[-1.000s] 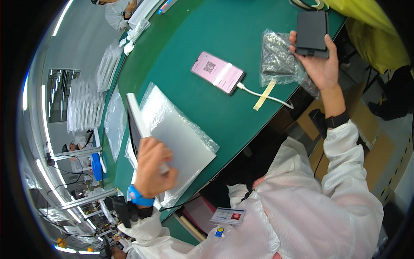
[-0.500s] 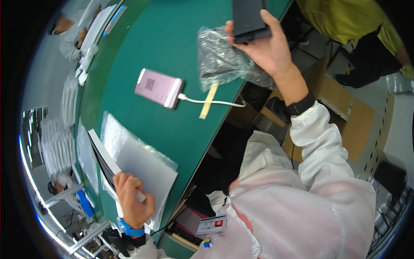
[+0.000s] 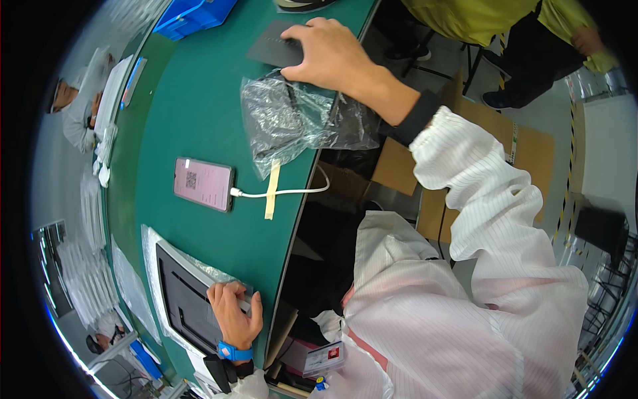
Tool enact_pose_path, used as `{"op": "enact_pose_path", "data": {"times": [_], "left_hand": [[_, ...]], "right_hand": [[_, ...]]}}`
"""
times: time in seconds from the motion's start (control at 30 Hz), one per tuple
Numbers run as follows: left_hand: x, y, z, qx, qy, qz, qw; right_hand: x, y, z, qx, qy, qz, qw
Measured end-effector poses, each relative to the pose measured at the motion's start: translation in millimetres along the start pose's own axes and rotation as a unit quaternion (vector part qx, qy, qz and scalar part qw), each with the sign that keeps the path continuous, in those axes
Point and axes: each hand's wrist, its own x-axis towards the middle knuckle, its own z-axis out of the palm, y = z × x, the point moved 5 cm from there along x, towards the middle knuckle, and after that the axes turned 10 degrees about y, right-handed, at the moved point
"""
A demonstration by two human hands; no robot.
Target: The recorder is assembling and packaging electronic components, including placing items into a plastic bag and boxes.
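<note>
My right hand (image 3: 329, 56) grips a thin black flat plate (image 3: 268, 46) by its near right edge, thumb on one side and fingers on the other. Just below that hand lies a crumpled clear plastic bag (image 3: 269, 113) with something dark inside. My left hand (image 3: 236, 316) is closed on the right edge of a white-rimmed panel with a black inside (image 3: 189, 296). The panel lies flat on a clear plastic sleeve (image 3: 151, 253); its lower corner is partly hidden by the hand and wrist.
Between my hands a phone (image 3: 203, 184) lies on the green table (image 3: 149, 139), its white cable (image 3: 299, 191) held by yellow tape (image 3: 272, 189). A blue bin (image 3: 193, 16) stands at the far left. Cardboard boxes (image 3: 531, 156) sit on the floor at right, near a person in yellow (image 3: 458, 16).
The panel in my left hand has gone from tilted on edge to flat on the sleeve. My right hand has moved left with the black plate, lower over the table. The view has shifted.
</note>
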Motion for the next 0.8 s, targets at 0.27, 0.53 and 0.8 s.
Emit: {"op": "enact_pose_path", "data": {"times": [0.27,0.53,0.8], "left_hand": [[11.1,6.1,0.4,0.014,-0.052,-0.011,0.998],[33.0,50.5,5.0,-0.386,0.095,-0.174,0.901],[34.1,77.8,42.9,-0.564,-0.023,-0.317,0.763]], "right_hand": [[0.7,13.2,2.2,0.043,0.035,0.049,0.997],[-84.0,-92.7,-78.9,0.657,-0.174,0.189,0.709],[-175.8,-107.3,-73.5,0.699,-0.212,0.296,0.616]]}}
